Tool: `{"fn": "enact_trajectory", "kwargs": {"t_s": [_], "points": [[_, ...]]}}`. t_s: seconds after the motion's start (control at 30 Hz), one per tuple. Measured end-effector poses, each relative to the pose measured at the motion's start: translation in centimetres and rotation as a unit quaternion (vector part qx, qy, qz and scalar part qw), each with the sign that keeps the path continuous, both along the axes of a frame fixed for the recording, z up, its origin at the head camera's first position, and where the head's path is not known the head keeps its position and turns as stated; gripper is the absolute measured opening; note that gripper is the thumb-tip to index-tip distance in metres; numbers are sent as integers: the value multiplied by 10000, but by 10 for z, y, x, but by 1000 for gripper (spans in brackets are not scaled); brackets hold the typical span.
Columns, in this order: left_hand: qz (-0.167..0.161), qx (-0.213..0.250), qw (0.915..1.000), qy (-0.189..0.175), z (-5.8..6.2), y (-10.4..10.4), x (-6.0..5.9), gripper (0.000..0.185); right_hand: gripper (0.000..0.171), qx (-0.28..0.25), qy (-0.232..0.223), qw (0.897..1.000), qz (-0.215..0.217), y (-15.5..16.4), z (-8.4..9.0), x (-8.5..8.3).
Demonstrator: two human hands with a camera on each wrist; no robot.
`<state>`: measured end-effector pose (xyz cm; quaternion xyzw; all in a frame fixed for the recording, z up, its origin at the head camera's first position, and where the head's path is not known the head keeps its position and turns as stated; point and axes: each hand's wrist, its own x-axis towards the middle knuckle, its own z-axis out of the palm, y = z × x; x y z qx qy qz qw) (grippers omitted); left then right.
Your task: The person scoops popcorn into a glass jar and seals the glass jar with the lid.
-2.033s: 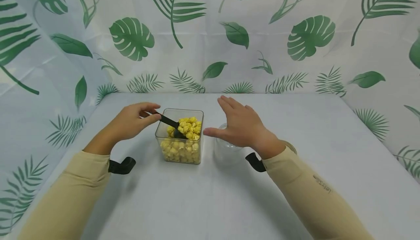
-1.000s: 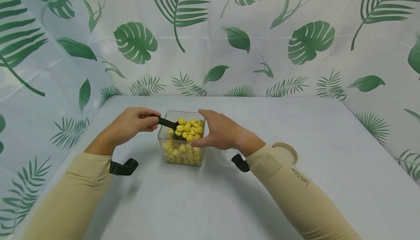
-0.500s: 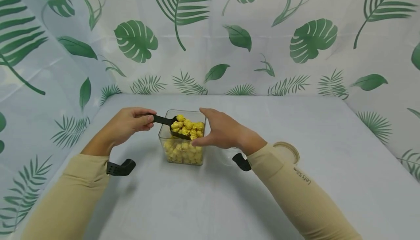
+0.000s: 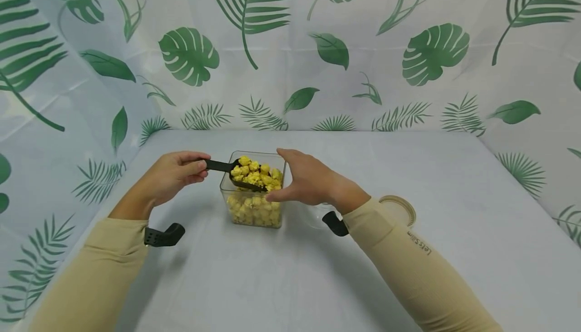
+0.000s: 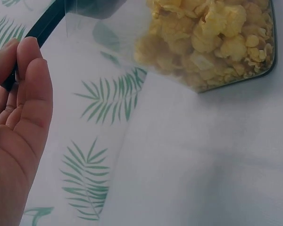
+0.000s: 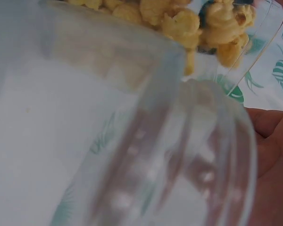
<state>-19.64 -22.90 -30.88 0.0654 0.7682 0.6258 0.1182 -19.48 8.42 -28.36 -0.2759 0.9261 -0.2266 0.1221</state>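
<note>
A black scoop [image 4: 236, 173], heaped with light, loose popcorn [image 4: 255, 172], is pinched at its handle end by the left hand [image 4: 174, 175] above the clear box [image 4: 252, 211], mid-tabletop toward the far edge. The box's slippery wall is steadied by the right hand [image 4: 308, 180], fingers relaxed; level carrying seems needed.

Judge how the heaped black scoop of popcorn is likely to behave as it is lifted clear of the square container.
The popcorn is piled above the scoop rim, so loose pieces would probably tumble off if it tilts. The puffed pieces look light, so the load likely weighs little. The left hand pinches only the thin handle's end, so the scoop may wobble.
</note>
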Motion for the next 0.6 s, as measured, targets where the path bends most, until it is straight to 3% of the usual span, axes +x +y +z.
{"fn": "enact_trajectory", "kwargs": {"t_s": [0.23, 0.6], "points": [[8, 581, 9982, -120, -6, 1, 1, 33, 107, -32, -9, 10000, 19, 0, 0, 0], [-188, 139, 9997, 19, -6, 16, 0, 41, 108, -55, -15, 10000, -26, 0, 0, 2]]}}
